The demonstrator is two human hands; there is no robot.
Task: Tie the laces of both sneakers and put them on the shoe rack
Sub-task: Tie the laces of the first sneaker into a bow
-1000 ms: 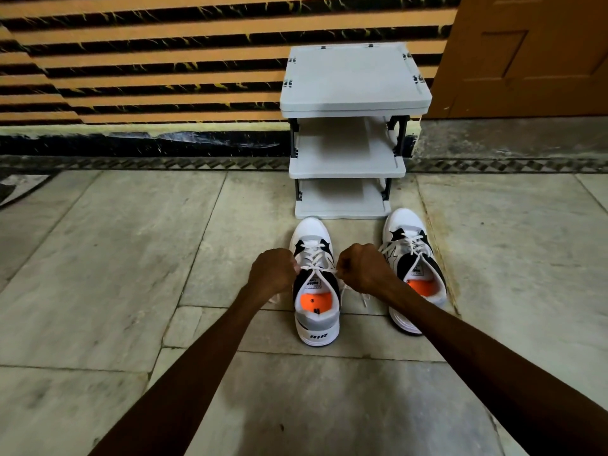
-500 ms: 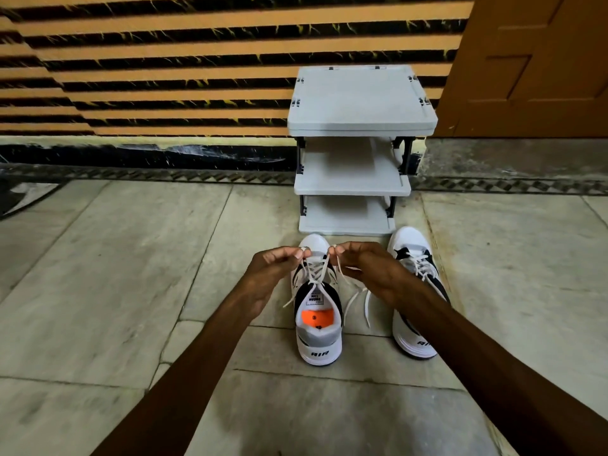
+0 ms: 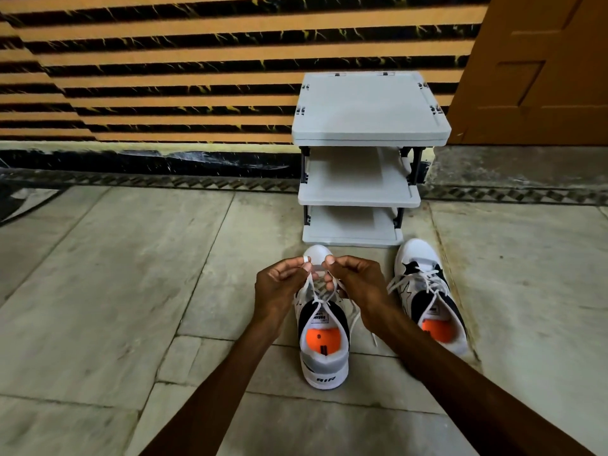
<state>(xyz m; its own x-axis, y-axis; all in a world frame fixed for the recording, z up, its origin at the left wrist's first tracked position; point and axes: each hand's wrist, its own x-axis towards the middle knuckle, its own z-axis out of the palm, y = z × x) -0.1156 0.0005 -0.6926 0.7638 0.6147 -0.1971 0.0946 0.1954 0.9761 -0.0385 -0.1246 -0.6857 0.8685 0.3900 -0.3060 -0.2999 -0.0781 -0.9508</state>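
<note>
Two white-and-black sneakers with orange insoles stand on the floor, toes toward a grey three-shelf shoe rack (image 3: 368, 113). Over the left sneaker (image 3: 324, 350), my left hand (image 3: 279, 287) and my right hand (image 3: 358, 284) each pinch a white lace (image 3: 311, 284) and hold both strands up above the tongue, fingertips almost touching. The laces cross just below my fingers, and one loose end trails down the shoe's right side. The right sneaker (image 3: 427, 291) lies apart, angled slightly, its laces loose and spread over the sides.
The rack stands against a striped orange-and-black wall (image 3: 164, 77), all its shelves bare. A brown wooden door (image 3: 543, 67) is at the upper right. Pale stone floor tiles (image 3: 115, 291) stretch out to the left and right of the shoes.
Both hands have lifted off the left sneaker, drawing its laces upward and bringing the fingertips together. The camera has shifted, so the rack and shoes sit lower and further right.
</note>
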